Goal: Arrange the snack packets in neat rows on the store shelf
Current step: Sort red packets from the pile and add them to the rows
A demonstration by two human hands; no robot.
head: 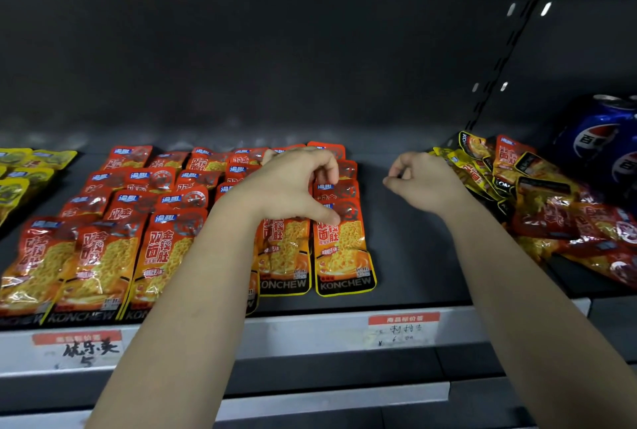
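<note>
Two hands (293,187) (425,184), two price tags (77,347) (403,328) (handwritten)

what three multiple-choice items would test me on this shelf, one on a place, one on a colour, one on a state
1. Where is the left hand?
A) on the shelf's back wall
B) on the rightmost column of orange packets
C) on a lower shelf

2. What colour are the cans at far right?
A) green
B) blue
C) white

3. How do the packets in the heap at right lie?
A) jumbled, overlapping at odd angles
B) standing upright
C) in one neat row

Key: 1 B, its curled fingers and thumb pinch that column; 2 B, their bodies are blue with a round logo; 3 A, they point every way, one over another.
</note>
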